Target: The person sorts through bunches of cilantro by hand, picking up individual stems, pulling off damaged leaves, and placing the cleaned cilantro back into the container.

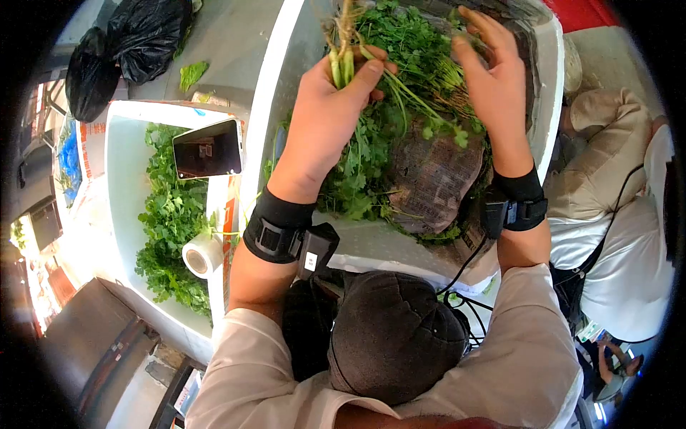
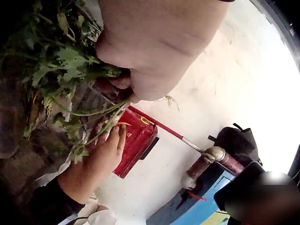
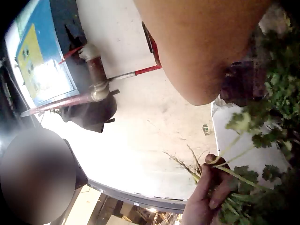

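My left hand (image 1: 325, 107) grips a few coriander stems (image 1: 341, 66) close to their pale roots, thumb across them. Their leafy ends trail to the right over a white foam box (image 1: 266, 93). Inside that box lies more coriander (image 1: 407, 43), beside a newspaper-wrapped bundle (image 1: 436, 175). My right hand (image 1: 496, 89) hovers at the box's right side, thumb and forefinger apart beside the leaves. In the left wrist view, its fingertips are near a thin yellowish stem (image 2: 124, 123). The right wrist view shows roots (image 3: 187, 166) sticking out past the left hand.
Left of the foam box, a second white box (image 1: 123, 200) holds leafy greens (image 1: 168, 222). A phone (image 1: 209, 150) and a white roll (image 1: 200, 256) rest at its edge. Black plastic bags (image 1: 146, 43) lie at the upper left. A person in pale trousers (image 1: 607, 164) is at the right.
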{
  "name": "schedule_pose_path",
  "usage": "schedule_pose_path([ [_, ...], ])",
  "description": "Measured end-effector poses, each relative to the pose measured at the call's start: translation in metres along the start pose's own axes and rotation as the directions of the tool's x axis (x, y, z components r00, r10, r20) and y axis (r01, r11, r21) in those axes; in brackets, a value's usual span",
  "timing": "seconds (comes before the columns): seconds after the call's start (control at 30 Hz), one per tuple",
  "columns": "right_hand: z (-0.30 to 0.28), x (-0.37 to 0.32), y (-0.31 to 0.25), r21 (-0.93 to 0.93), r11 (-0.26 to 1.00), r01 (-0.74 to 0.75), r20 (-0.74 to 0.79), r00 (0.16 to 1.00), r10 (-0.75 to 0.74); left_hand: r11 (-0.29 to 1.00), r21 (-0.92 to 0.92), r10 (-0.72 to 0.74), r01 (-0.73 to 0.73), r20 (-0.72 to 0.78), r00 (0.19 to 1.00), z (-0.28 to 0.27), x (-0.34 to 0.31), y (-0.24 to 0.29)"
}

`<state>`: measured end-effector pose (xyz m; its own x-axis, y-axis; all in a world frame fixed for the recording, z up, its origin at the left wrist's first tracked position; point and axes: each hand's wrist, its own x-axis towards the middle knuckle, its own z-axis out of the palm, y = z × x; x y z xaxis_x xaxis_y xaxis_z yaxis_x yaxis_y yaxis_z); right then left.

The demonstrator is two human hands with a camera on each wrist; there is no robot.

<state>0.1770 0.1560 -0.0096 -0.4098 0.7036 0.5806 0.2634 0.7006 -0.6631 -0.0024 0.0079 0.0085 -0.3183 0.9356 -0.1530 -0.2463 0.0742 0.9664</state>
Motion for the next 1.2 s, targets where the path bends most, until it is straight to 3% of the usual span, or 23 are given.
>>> schedule_pose_path([
  [0.03,0.001,-0.004,0.001,-0.125,0.992,-0.001,0.052,0.999,0.008,0.999,-0.054,-0.001,0.001,-0.007,1.000,-0.001,0.000,0.000],
  [0.07,0.000,-0.005,0.000,-0.127,0.992,-0.003,0.048,0.999,0.009,0.994,-0.108,-0.004,0.003,-0.014,1.000,-0.001,0.000,0.001],
  [0.13,0.003,-0.005,-0.014,0.247,0.915,-0.320,0.359,0.907,0.220,0.992,-0.127,0.002,-0.003,-0.011,1.000,0.001,0.000,0.003],
  [0.2,0.006,-0.005,-0.022,0.298,0.921,-0.252,0.341,0.929,0.144,0.989,-0.146,0.007,-0.008,-0.009,1.000,0.001,0.000,0.004],
  [0.3,0.000,-0.007,-0.030,0.233,0.861,-0.452,0.586,0.772,0.247,0.983,-0.182,0.030,-0.034,-0.022,0.999,-0.001,0.000,0.003],
  [0.4,0.003,-0.008,-0.035,0.379,0.784,-0.492,0.603,0.773,0.194,0.975,-0.218,0.034,-0.036,-0.012,0.999,-0.001,0.000,0.004],
  [0.5,0.002,-0.006,-0.039,0.400,0.773,-0.492,0.637,0.756,0.151,0.981,-0.186,0.048,-0.049,-0.011,0.999,0.002,0.000,0.003],
  [0.63,-0.009,0.001,-0.049,0.257,0.834,-0.489,0.718,0.674,0.174,0.996,-0.041,0.077,-0.079,-0.042,0.996,0.003,0.000,0.001],
  [0.7,-0.005,-0.002,-0.042,0.101,0.927,-0.361,0.661,0.721,0.209,0.996,0.029,0.091,-0.089,-0.042,0.995,0.002,0.001,-0.002],
  [0.73,-0.002,-0.004,-0.040,0.103,0.927,-0.361,0.661,0.721,0.207,0.986,0.129,0.110,-0.101,-0.062,0.992,0.002,0.001,-0.004],
  [0.8,0.003,-0.007,-0.037,0.150,0.945,-0.292,0.480,0.856,0.189,0.968,0.228,0.130,-0.109,-0.083,0.988,0.002,0.001,-0.004],
  [0.83,0.004,-0.007,-0.034,0.150,0.945,-0.292,0.481,0.856,0.188,0.951,0.301,0.094,-0.071,-0.065,0.993,0.002,0.001,-0.004],
  [0.9,0.005,-0.004,-0.028,0.294,0.940,-0.172,0.189,0.975,0.119,0.928,0.370,0.059,-0.034,-0.055,0.997,0.002,0.001,-0.004],
  [1.0,0.002,-0.005,-0.027,0.255,0.959,-0.124,0.110,0.989,0.099,0.895,0.426,0.088,-0.135,0.129,0.988,0.005,-0.001,-0.004],
  [1.07,0.002,-0.006,-0.030,0.216,0.970,-0.112,0.102,0.991,0.091,0.911,0.398,0.068,-0.107,0.112,0.991,0.004,-0.002,-0.004],
  [1.13,0.002,-0.004,-0.034,0.177,0.980,-0.095,0.097,0.992,0.079,0.867,0.495,0.000,-0.058,0.117,0.993,0.001,-0.002,-0.002],
  [1.2,-0.002,0.001,-0.036,0.414,0.855,-0.313,-0.058,0.928,0.368,0.848,0.524,0.015,-0.081,0.130,0.991,-0.001,0.000,-0.007],
])
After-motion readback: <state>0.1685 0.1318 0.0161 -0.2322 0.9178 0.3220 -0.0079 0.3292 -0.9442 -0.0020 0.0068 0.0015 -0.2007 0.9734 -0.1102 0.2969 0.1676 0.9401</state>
